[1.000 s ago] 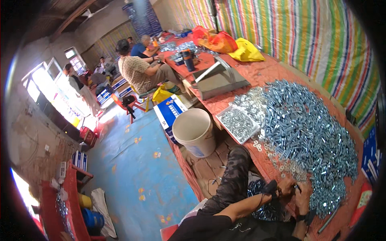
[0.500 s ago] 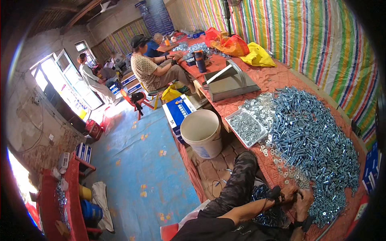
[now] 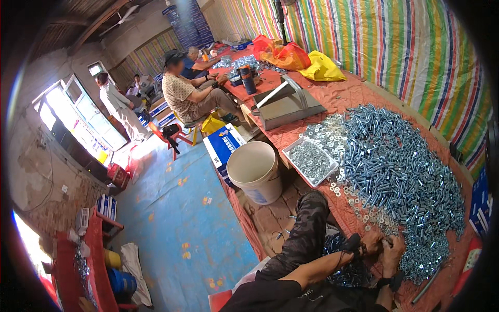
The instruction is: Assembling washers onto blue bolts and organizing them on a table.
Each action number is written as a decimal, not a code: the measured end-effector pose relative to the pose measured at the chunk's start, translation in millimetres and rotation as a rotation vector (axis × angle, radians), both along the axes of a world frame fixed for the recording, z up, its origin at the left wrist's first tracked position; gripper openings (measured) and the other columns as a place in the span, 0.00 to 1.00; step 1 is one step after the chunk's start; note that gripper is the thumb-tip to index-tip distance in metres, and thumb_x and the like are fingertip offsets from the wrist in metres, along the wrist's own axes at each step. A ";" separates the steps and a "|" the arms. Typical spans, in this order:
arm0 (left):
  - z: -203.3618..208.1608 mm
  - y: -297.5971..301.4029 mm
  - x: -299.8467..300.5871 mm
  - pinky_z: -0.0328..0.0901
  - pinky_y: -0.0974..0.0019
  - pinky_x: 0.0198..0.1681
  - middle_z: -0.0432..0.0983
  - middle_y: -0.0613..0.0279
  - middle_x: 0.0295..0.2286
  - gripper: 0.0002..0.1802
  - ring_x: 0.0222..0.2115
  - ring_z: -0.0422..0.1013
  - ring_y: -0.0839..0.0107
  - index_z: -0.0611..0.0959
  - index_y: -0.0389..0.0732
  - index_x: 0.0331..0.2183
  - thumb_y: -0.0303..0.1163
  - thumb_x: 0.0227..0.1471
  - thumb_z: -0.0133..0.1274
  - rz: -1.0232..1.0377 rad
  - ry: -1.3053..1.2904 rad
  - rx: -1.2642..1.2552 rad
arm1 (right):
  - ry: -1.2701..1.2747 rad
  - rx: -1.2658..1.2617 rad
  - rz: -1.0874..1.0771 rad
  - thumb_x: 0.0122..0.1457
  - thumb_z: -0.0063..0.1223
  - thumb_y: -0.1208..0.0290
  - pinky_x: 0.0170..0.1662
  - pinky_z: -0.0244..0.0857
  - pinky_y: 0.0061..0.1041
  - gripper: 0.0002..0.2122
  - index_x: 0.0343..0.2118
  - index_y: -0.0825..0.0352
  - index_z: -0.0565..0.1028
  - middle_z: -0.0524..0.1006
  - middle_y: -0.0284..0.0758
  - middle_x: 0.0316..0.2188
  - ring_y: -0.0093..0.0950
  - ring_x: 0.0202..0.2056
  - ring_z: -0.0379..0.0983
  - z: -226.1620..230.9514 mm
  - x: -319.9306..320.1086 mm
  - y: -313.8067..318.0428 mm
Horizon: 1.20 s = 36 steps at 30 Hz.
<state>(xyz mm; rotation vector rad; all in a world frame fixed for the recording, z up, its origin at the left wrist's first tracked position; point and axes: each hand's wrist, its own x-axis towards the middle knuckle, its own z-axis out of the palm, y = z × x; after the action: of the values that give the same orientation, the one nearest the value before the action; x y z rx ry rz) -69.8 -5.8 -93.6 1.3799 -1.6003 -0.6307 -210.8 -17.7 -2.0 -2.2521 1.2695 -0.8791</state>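
My left hand [image 3: 371, 242] and my right hand [image 3: 393, 252] meet at the near edge of the table, fingertips pinched together. Whatever they pinch is too small and too covered to make out. Just beyond them rises a big heap of bluish metal bolts or sleeves [image 3: 400, 166]. Beside my right hand lies a spread of small metal nuts [image 3: 426, 256]. Loose flat washers [image 3: 368, 213] are scattered ahead of my left hand. A white tray [image 3: 336, 169] full of small metal rings stands farther left, against more pale washers [image 3: 327, 130]. Below my forearms, more dark metal pieces [image 3: 345, 262] are gathered.
A white bucket [image 3: 253, 179] and a blue-and-white carton [image 3: 223, 143] stand left of the table. Farther along it are a metal scoop-like tray [image 3: 291, 109], a dark tumbler [image 3: 247, 80] and red and yellow bags [image 3: 322, 67]. Co-workers sit at the far end; another person stands near the door.
The view has shifted slightly, so the table and room sit a little to the left. My hands stay together at the same spot, with a slight change in finger position.
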 end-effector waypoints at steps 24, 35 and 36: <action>1.7 2.1 -12.4 0.66 0.51 0.32 0.76 0.45 0.28 0.14 0.30 0.72 0.45 0.82 0.37 0.33 0.26 0.38 0.56 -0.007 0.039 -0.002 | 0.153 -0.062 0.143 0.45 0.55 0.81 0.39 0.60 0.40 0.08 0.31 0.72 0.73 0.72 0.44 0.26 0.42 0.31 0.69 6.6 -9.0 -1.1; 4.4 1.4 -9.9 0.66 0.51 0.32 0.76 0.46 0.27 0.14 0.29 0.72 0.45 0.82 0.37 0.33 0.26 0.37 0.56 -0.009 0.043 -0.013 | 0.050 -0.145 -0.069 0.44 0.62 0.73 0.29 0.61 0.38 0.11 0.18 0.69 0.69 0.71 0.41 0.17 0.40 0.22 0.68 -15.0 -0.3 -3.8; 4.9 1.9 -9.0 0.66 0.51 0.32 0.76 0.46 0.27 0.14 0.29 0.72 0.45 0.82 0.37 0.33 0.26 0.37 0.56 -0.006 0.047 -0.010 | 0.050 -0.145 -0.065 0.44 0.62 0.73 0.29 0.61 0.38 0.11 0.18 0.69 0.69 0.71 0.41 0.17 0.40 0.22 0.68 -16.6 -2.6 -3.5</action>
<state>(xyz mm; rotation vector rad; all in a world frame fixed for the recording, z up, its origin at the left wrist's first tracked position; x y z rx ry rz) -78.9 -4.0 -88.7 1.3439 -1.5686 -0.6528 -213.4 -21.2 -18.6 -2.3702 1.3471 -0.9723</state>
